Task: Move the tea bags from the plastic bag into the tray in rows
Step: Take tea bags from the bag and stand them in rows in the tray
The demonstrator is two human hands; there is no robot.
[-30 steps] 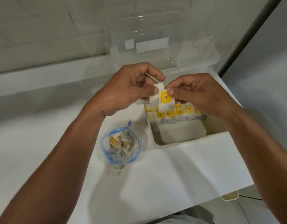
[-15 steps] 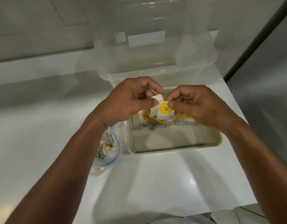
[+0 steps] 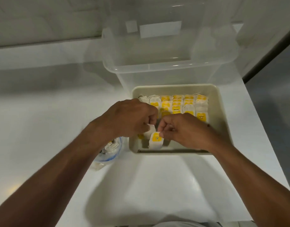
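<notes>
Head view looks down on a white counter point(image 3: 157, 185), with both bare forearms reaching forward from the bottom corners toward a cream tray point(image 3: 222, 115) that sits on the counter a little right of centre. Over the tray's near left part, the right hand point(image 3: 186, 130) pinches the top edge of a tea bag point(image 3: 155, 140) between thumb and fingertips; that bag hangs upright, white with a yellow tag facing the camera, its lower end down inside the tray close to the near wall. Just beside it, the left hand point(image 3: 132, 118) is curled closed on a second white tea bag point(image 3: 149, 131), which shows below its fingers and touches the first bag; blur hides how exactly the fingers hold it. Left of the tray and partly hidden under the left forearm stands the plastic bag point(image 3: 111, 149), clear with a blue rim, its mouth open upward and some tea bags visible within. Beyond the hands, the far half of the tray is filled with rows of tea bags point(image 3: 182, 104), standing side by side with their yellow tags up, reaching from the left wall nearly to the right wall; the near strip of the tray floor is bare. Behind the tray, touching or almost touching its far wall, stands a large clear plastic box point(image 3: 170, 63), and past that a pale tiled wall point(image 3: 43, 22).
</notes>
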